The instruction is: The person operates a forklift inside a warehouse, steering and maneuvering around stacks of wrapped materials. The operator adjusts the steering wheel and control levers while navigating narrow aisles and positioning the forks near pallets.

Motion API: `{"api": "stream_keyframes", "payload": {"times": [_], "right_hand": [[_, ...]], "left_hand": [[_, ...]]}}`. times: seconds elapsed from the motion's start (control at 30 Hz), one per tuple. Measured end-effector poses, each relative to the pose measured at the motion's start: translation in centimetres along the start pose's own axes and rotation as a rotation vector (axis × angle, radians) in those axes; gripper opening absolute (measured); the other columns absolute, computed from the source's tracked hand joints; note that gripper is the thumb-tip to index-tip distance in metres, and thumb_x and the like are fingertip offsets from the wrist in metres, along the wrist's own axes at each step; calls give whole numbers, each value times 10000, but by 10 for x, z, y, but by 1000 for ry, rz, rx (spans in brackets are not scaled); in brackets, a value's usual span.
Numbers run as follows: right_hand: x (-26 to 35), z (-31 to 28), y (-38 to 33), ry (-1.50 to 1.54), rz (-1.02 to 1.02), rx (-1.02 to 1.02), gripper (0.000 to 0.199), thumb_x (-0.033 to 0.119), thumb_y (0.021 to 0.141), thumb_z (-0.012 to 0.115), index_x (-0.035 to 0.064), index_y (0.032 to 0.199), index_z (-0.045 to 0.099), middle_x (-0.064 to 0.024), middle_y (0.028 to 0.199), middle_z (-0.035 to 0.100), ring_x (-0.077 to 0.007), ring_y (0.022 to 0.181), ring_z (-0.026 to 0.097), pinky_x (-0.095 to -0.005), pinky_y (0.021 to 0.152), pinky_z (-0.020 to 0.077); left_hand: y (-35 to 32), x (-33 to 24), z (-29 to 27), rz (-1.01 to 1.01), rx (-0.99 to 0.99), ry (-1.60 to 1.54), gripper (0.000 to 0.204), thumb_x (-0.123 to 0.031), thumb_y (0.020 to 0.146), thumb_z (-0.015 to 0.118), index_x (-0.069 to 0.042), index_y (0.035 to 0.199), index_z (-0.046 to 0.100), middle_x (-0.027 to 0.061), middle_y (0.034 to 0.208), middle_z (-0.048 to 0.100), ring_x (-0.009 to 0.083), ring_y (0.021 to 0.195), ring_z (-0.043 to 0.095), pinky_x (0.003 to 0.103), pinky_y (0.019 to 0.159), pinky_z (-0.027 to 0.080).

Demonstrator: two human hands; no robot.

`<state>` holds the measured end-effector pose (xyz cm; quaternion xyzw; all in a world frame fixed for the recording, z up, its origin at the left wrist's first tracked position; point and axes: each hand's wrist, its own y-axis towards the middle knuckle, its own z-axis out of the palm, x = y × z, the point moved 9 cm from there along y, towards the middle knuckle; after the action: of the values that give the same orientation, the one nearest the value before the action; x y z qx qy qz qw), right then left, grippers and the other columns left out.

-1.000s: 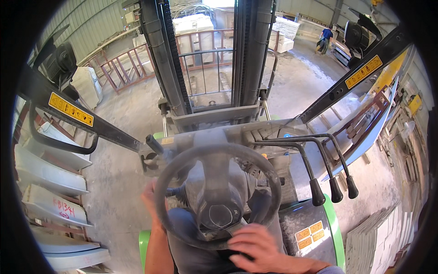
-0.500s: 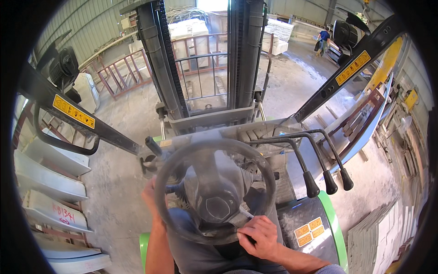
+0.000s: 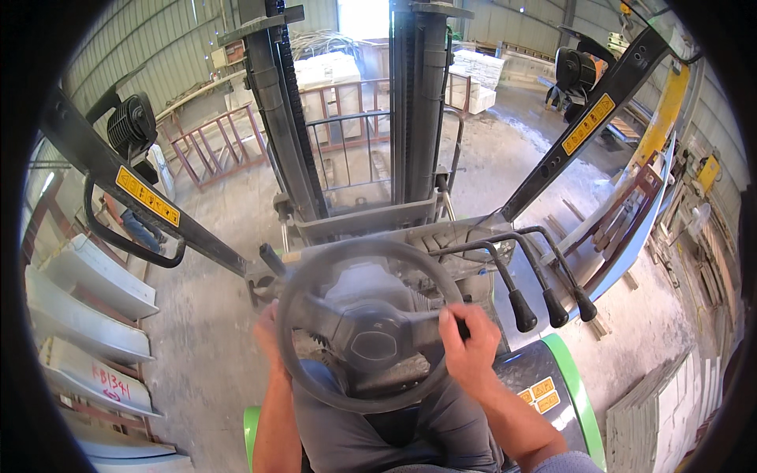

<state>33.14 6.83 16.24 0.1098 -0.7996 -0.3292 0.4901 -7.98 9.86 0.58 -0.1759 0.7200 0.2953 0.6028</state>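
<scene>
Head view, the only one. The steering wheel (image 3: 372,340) is sitting above the person's lap, at the centre, its upper rim blurring; one spoke is pointing right. Step in hand, by judgement: steering, with the right side leading.

Right hand (image 3: 471,343): fingers are curling closed around a dark knob (image 3: 464,329) at the right edge of the rim, so it is grasping, not merely resting. Left hand (image 3: 270,335): it is lying against or just beside the left edge of the rim, blurred; cannot tell whether it is gripping the rim.

Next move, judged: it is calling for a firm hold on the knob and a smooth sweep along the rim's arc. Possible fault: the knuckles coming too near the control levers (image 3: 557,309), three of which are standing just beyond the right hand, untouched.

Surroundings: the mast (image 3: 416,118) is rising ahead; curved pale slabs (image 3: 91,370) are lying at left, well apart from the left hand; a green fender (image 3: 582,398) is showing at lower right.
</scene>
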Motion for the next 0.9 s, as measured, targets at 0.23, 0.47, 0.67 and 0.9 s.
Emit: {"api": "stream_keyframes", "payload": {"times": [0.23, 0.47, 0.67, 0.9], "right_hand": [[36, 69, 78, 174, -145, -47, 90, 87, 907, 718, 7, 939, 690, -102, 818, 702, -188, 704, 660, -324, 658, 522], [100, 126, 77, 201, -332, 7, 84, 84, 862, 722, 43, 924, 682, -117, 851, 713, -334, 778, 685, -414, 728, 536], [88, 114, 78, 214, -332, 7, 79, 89, 872, 712, 45, 933, 687, -110, 854, 715, -330, 774, 681, -415, 718, 532], [63, 86, 79, 193, -266, -39, 108, 101, 892, 708, 25, 969, 705, -130, 868, 718, -301, 788, 687, -393, 728, 539]], "left_hand": [[-4, -16, 2, 126, -11, 245, 132, -73, 929, 565, -3, 876, 663, -40, 748, 576, 69, 699, 506, 261, 600, 406], [-6, -22, 1, 230, -90, 255, 380, -270, 1025, 561, 18, 777, 549, 17, 634, 402, 104, 658, 384, 355, 556, 368], [-8, -20, 1, 258, -60, 180, 373, -266, 1034, 559, -1, 771, 546, -23, 648, 436, 87, 672, 395, 335, 568, 375], [-11, -27, 2, 247, -65, 212, 354, -260, 1032, 581, 1, 794, 607, -45, 662, 480, 64, 679, 420, 309, 572, 378]]}}
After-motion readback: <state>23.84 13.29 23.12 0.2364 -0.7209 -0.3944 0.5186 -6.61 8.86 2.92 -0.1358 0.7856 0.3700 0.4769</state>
